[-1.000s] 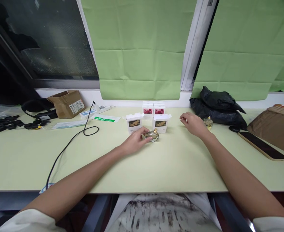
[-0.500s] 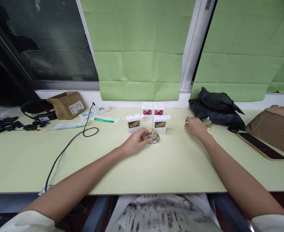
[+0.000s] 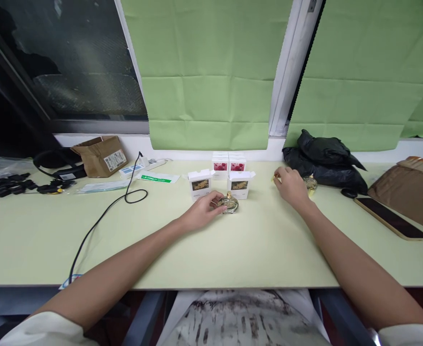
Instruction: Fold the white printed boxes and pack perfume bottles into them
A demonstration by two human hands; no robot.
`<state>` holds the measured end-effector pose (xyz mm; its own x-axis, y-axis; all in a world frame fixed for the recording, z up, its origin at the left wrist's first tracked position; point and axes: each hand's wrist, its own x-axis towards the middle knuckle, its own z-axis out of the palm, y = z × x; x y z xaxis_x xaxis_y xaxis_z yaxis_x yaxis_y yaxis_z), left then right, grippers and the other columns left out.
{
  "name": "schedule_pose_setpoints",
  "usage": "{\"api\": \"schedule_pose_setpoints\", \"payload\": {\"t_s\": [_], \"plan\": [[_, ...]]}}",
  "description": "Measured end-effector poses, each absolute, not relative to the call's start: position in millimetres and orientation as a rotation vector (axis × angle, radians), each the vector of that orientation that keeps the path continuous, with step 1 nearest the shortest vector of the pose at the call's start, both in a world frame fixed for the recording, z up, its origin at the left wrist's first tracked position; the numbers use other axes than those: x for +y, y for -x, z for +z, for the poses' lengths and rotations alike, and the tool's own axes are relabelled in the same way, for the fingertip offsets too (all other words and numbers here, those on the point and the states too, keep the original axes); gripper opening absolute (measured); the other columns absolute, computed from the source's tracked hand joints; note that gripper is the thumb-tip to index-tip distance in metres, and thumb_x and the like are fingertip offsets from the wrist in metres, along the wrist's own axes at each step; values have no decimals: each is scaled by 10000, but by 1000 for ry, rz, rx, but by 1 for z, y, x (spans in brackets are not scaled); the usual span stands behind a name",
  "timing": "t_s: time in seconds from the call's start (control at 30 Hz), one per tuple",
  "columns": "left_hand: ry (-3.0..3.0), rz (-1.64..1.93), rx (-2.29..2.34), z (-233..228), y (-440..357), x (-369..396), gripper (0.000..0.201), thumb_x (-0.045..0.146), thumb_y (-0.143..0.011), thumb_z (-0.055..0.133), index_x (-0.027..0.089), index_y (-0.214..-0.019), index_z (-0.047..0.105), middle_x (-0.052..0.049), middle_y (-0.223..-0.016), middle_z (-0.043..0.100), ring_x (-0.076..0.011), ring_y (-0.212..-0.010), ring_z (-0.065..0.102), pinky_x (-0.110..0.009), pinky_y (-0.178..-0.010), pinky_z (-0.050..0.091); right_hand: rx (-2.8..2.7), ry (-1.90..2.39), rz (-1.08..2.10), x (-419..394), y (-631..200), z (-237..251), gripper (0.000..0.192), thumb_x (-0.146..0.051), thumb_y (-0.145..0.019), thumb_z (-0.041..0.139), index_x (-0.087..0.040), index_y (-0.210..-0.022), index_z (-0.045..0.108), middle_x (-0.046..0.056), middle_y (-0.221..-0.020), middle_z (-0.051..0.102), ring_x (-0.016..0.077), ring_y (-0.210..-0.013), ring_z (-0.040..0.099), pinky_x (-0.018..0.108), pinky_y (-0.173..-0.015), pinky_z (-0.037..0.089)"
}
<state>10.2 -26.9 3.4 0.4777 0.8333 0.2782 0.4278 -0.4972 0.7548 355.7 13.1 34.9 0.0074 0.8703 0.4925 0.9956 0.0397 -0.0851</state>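
Lifting now: right hand (image 3: 290, 185), gold cap (image 3: 275, 178).

Mid-frame, the bottle (image 3: 230, 203) is glossy clear glass with gold metal trim; the boxes (image 3: 200, 183) behind are matt white card. The table (image 3: 255, 245) is smooth, matt pale green. Right, the bag (image 3: 323, 158) is shiny black plastic.

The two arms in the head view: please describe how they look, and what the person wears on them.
Both arms are bare from the hands up to short white sleeves, which show only at the bottom corners of the picture. The left hand and the right hand wear no gloves. No watch, bracelet or ring can be seen on either wrist or hand. No marks or cables are on the arms.
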Motion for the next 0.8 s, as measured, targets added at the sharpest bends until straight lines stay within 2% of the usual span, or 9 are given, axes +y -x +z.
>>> {"api": "schedule_pose_setpoints", "payload": {"t_s": [0.13,0.3,0.47,0.8], "plan": [[-2109,862,1028,5,-12,-29,399,534,-972,652,220,-1219,644,-69,-1204,721,-233,-1046,683,-410,-970,558,-1736,1255,-330,-11,-327,49,287,-346,-1071,478,-228,-1287,627,136,-1201,674,284,-1070,621,410,-909,554],[-2110,853,1007,7,-16,-33,404,540,-962,667,220,-1209,647,-64,-1155,731,-228,-1000,686,-403,-962,551,-1781,919,-110,-40,-282,44,249,-355,-1036,585,-293,-1257,682,100,-1127,710,277,-950,645,470,-861,596],[-2123,880,952,6,-18,-36,377,524,-964,667,221,-1188,650,-56,-1120,730,-218,-967,680,-385,-936,548,-1912,765,91,-47,-261,31,258,-310,-1033,602,-328,-1271,702,91,-1135,713,278,-1020,649,425,-737,610],[-2145,849,969,8,-19,-37,394,523,-971,656,220,-1224,649,-59,-1124,726,-221,-962,676,-382,-906,550,-2031,757,132,-49,-254,29,265,-283,-1053,571,-323,-1282,699,92,-1128,690,273,-1086,639,401,-765,593]]}}
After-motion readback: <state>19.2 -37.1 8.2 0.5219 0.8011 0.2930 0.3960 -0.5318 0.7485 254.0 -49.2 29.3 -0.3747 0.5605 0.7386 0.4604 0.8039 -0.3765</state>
